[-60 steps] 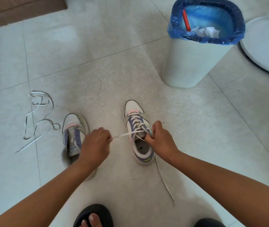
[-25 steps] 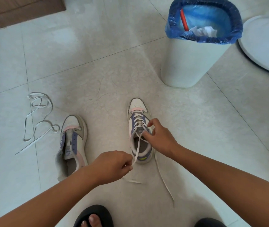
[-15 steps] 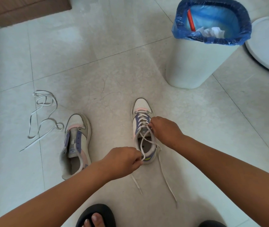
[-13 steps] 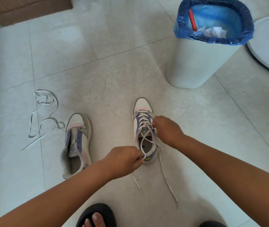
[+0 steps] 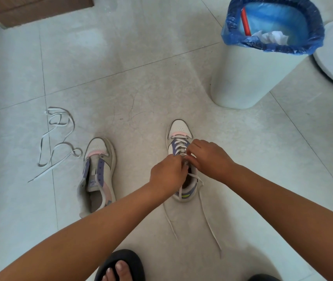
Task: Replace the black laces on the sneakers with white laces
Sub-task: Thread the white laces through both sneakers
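Loose lace: a flat white ribbon, lying in tangled loops on the glossy tiled floor at far left.
Left sneaker: unlaced, smooth white upper with purple and pink panels, set just right of the loose lace.
Left hand: fingers curled, the threaded white lace is pinched over the tongue.
Right sneaker: partly laced; two flat lace ends are trailed on the floor.
Right hand: fingers curled, the same lace is pinched at the eyelets.
Bin: smooth white plastic, lined with a crinkled blue bag, at upper right.
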### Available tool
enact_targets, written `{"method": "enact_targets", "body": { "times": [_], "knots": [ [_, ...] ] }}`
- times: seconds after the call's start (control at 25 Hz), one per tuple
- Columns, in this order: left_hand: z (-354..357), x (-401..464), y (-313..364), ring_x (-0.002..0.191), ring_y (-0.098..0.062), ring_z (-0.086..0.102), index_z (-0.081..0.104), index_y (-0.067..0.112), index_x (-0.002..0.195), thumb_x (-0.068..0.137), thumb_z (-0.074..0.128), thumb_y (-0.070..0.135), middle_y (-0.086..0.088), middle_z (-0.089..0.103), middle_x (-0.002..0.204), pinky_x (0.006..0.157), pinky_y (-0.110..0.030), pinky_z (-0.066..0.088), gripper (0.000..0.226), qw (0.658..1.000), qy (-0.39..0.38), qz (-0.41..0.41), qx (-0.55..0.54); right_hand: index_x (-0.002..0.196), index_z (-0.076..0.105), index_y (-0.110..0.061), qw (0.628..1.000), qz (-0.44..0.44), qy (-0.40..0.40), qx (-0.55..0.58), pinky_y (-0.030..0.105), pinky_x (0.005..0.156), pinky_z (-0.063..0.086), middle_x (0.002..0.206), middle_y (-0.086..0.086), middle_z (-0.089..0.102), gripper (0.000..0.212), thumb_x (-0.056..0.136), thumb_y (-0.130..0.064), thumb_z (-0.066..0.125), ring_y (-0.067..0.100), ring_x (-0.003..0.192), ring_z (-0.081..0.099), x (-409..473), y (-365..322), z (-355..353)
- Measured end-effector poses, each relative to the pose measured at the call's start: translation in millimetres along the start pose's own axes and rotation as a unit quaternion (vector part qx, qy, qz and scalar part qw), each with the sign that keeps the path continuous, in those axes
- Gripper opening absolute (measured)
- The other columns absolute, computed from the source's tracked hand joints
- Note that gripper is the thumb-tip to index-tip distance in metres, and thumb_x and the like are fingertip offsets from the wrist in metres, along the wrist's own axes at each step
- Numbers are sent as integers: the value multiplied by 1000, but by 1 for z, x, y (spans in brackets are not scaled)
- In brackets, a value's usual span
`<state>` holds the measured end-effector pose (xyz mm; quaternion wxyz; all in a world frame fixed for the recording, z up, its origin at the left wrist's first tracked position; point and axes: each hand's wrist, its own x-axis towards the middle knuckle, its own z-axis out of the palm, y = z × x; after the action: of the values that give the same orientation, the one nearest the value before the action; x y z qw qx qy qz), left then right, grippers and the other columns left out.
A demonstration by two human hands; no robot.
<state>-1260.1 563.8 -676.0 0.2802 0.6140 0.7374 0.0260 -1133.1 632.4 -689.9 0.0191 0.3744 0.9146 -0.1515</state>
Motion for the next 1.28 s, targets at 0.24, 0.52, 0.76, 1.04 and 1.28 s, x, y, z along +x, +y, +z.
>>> {"method": "enact_targets", "body": {
  "times": [0.24, 0.52, 0.76, 1.04, 1.28],
  "knots": [
    [8, 4, 1, 88, -23, 59, 60, 13, 100, 97, 41, 35, -6, 57, 102, 64, -30, 41, 30, 999, 16, -28, 11, 96, 56, -6, 968, 172, -75, 169, 28, 67, 33, 94, 9, 53, 14, 97, -11, 43, 23, 88, 51, 10, -2, 4],
    [8, 2, 1, 88, -24, 57, 59, 14, 106, 98, 40, 36, -6, 51, 107, 70, -34, 46, 30, 999, 8, -27, 15, 87, 56, -9, 829, 330, -46, 449, 22, 61, 38, 75, -1, 53, 19, 98, -20, 46, 13, 71, 47, 9, -10, 2],
    [10, 3, 1, 84, -23, 56, 62, 14, 98, 97, 41, 37, -5, 51, 101, 68, -33, 45, 31, 999, 18, -44, -23, 89, 57, -11, 792, 333, -53, 509, 26, 66, 45, 84, 3, 58, 18, 96, -26, 51, 15, 76, 52, -2, -5, 9],
    [18, -5, -4, 72, -15, 43, 49, 10, 82, 94, 48, 18, -4, 43, 88, 65, -24, 35, 14, 988, 37, 27, -147, 94, 36, -26, 876, 236, 8, 421, 16, 53, 40, 69, -8, 49, 14, 96, -32, 49, 0, 56, 48, -27, -17, 29],
    [10, -13, -27, 65, 2, 42, 42, 23, 70, 91, 55, 12, 8, 39, 78, 62, -11, 34, 27, 967, 1, 87, -240, 90, 34, -24, 838, 294, 47, 457, 27, 58, 44, 74, -3, 48, 20, 95, -33, 51, 9, 62, 46, -33, -26, 34]
  ]
}}
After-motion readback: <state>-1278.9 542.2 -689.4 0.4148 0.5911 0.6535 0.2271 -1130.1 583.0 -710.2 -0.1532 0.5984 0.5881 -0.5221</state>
